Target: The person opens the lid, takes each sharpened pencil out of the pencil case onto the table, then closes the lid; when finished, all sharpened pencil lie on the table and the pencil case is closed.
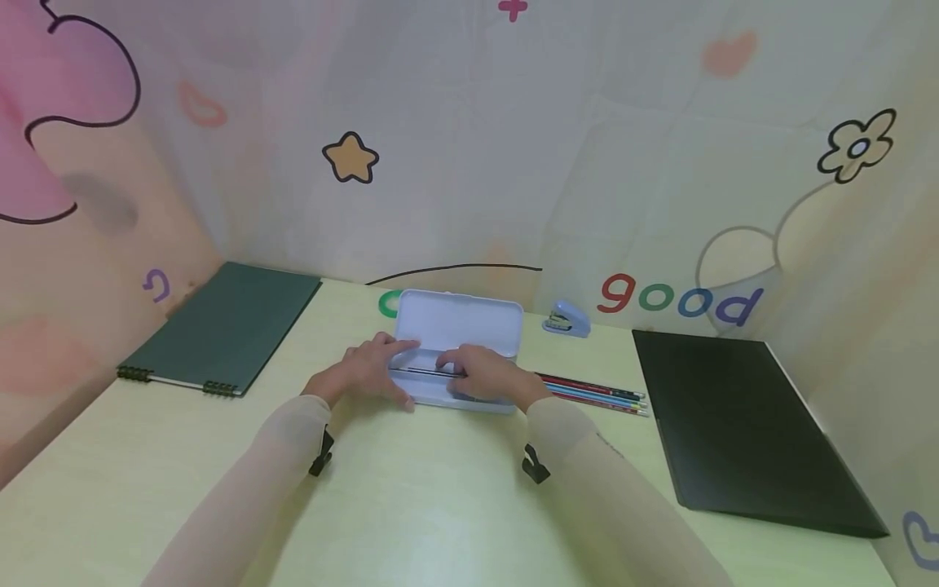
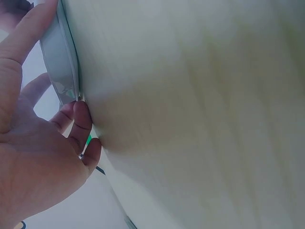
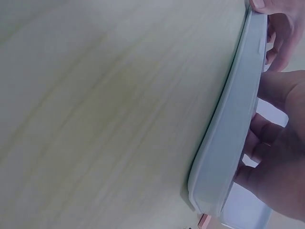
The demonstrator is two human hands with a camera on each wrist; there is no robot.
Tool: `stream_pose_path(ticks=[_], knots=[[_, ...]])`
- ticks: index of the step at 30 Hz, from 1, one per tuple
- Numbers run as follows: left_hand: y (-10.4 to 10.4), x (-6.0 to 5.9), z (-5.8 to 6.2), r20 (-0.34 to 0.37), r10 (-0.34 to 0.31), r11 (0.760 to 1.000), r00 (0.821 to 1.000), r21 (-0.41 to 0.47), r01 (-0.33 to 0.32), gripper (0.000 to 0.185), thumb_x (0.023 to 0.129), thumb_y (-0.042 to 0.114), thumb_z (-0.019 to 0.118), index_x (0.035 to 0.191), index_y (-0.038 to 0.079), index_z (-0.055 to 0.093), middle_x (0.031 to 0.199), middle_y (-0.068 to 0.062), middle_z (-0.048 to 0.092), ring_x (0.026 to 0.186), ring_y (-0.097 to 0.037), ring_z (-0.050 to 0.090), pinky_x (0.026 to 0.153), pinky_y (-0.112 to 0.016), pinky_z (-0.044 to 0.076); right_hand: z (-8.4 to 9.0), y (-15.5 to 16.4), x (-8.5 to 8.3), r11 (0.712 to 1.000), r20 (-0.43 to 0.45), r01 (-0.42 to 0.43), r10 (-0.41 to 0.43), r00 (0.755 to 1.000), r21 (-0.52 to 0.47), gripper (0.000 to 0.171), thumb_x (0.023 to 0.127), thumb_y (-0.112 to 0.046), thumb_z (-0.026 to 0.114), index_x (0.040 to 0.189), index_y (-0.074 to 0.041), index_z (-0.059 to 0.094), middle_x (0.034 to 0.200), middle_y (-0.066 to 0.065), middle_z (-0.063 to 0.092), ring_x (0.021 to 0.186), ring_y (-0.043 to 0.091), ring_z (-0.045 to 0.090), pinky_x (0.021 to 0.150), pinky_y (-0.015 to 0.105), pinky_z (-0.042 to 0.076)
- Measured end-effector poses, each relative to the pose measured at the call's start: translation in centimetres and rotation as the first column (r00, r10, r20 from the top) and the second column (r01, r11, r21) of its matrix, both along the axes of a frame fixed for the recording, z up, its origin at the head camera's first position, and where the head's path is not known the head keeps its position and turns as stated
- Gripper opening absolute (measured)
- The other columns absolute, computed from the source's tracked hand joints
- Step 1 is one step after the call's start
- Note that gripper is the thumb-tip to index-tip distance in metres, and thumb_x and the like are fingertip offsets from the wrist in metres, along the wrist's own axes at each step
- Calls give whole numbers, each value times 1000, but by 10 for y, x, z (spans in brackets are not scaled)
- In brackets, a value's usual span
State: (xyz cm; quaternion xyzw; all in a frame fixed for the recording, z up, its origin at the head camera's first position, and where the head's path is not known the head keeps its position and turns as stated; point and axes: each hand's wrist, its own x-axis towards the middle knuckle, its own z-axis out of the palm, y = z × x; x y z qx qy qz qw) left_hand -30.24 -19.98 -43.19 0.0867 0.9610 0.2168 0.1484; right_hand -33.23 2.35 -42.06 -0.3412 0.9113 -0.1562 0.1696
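Observation:
A pale blue pencil case (image 1: 460, 322) lies on the table with its lid raised at the back. My left hand (image 1: 367, 371) grips its left end, thumb at the front edge and fingers round the side; in the left wrist view, fingertips (image 2: 82, 112) reach the case's end. Over the open tray, my right hand (image 1: 487, 377) pinches a thin dark pencil (image 1: 418, 371) lying lengthwise along the case. In the right wrist view the case's front wall (image 3: 233, 114) shows, with the right fingers (image 3: 259, 138) dipping behind it and partly hidden.
Several pencils (image 1: 597, 394) lie side by side right of the case. A blue stapler (image 1: 567, 319) stands behind them, and a green ring (image 1: 389, 304) peeks out behind the lid. A dark green spiral notebook (image 1: 227, 326) lies left, a black folder (image 1: 748, 424) right.

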Motion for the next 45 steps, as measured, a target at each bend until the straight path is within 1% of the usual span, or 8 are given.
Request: stream_pose_path(ticks=[9,16,19,24,28,35,41,45], knots=[[-1,2,-2,-4,-1,1000,1000,2,1,103,70,51,88,156,28,35,149,-17,36,130,-39,42,109,-59,34,3,-3,-3,1000,36,-3,2,999,22,33,97,-15,66,129,-17,66,110,3,68,97,19,56,97,37,48],[-1,3,1,-7,-6,1000,1000,15,6,103,70,50,88,155,29,35,148,-17,37,130,-39,41,108,-59,35,11,1,-5,1000,81,-10,11,997,-22,31,94,-9,69,124,-13,69,101,3,68,92,18,54,90,33,47],[-1,2,1,-13,-10,1000,1000,15,10,103,70,50,88,155,28,36,147,-16,37,130,-39,41,108,-58,34,14,2,-6,999,82,-17,20,996,-32,29,92,-7,70,120,-12,71,96,2,68,89,17,55,86,31,48],[-2,2,2,-18,-11,1000,1000,11,11,102,70,50,88,155,28,36,147,-16,38,130,-38,42,109,-58,33,16,1,-9,999,76,-29,30,997,-17,27,92,-7,70,118,-13,72,92,1,68,87,17,56,85,29,49],[-2,2,1,-9,-13,1000,1000,18,13,102,70,50,88,155,28,36,147,-17,38,130,-38,41,109,-58,33,19,1,-9,999,60,-44,44,997,-3,27,90,-4,71,117,-12,72,92,1,69,86,16,56,85,29,49],[-2,1,-1,6,6,1000,1000,20,-6,102,70,50,88,155,30,36,148,-16,36,131,-40,39,108,-60,36,31,5,-9,1000,77,-19,17,997,20,32,91,-3,70,121,-14,71,100,3,70,93,18,58,91,32,52],[-1,2,1,7,10,1000,1000,15,-10,102,70,49,88,155,30,36,149,-17,36,131,-42,40,108,-61,36,35,16,-14,999,74,-38,37,997,16,35,89,-3,71,123,-13,70,99,3,70,90,18,59,86,31,52],[0,2,1,5,12,1000,1000,15,-12,102,70,48,88,155,30,36,150,-17,35,131,-43,39,108,-61,37,37,24,-16,999,84,-39,37,996,20,35,90,-4,70,123,-13,70,98,2,69,90,18,58,83,29,53]])
